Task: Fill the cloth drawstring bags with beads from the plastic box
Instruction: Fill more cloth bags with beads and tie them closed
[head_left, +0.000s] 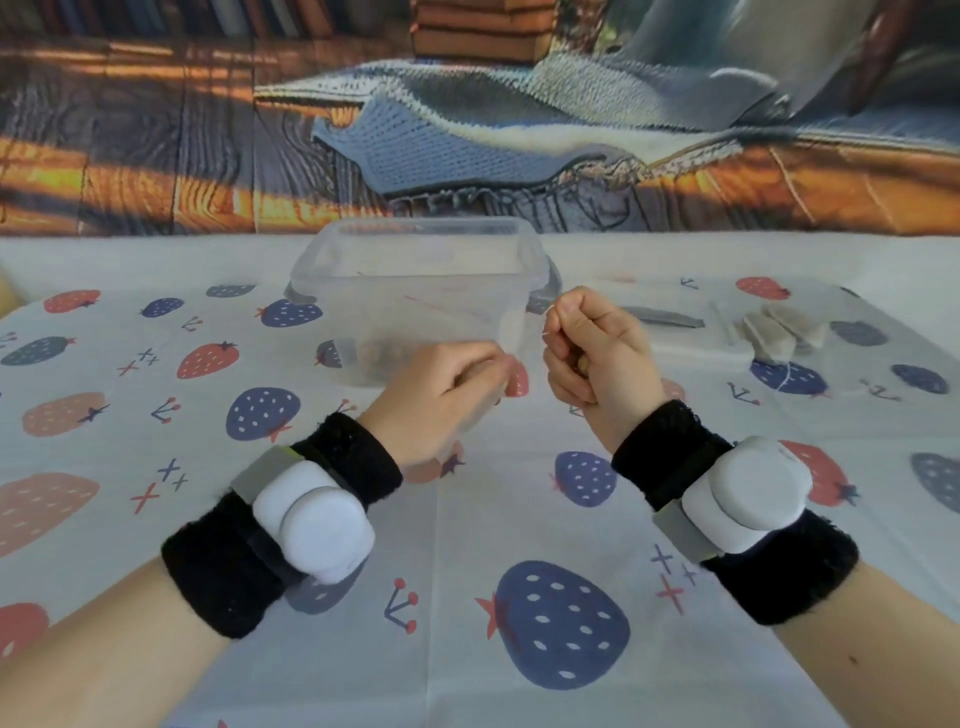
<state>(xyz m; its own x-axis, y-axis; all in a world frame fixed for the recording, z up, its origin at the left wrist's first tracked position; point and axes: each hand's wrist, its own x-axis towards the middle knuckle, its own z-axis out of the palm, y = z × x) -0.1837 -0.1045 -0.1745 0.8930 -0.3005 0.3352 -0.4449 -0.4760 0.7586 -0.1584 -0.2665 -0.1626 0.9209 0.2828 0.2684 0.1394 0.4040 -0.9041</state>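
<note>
— Where's the bag?

— I can't make it out; the right hand (592, 353) is fisted, pinching a thin string, something tan inside. The left hand (441, 400) curls too, grip unclear. Beads (382, 358) sit low in the plastic box (415, 280) behind.

— Risk?

— Tug unevenly and beads could spill onto the tablecloth (467, 545).
</note>
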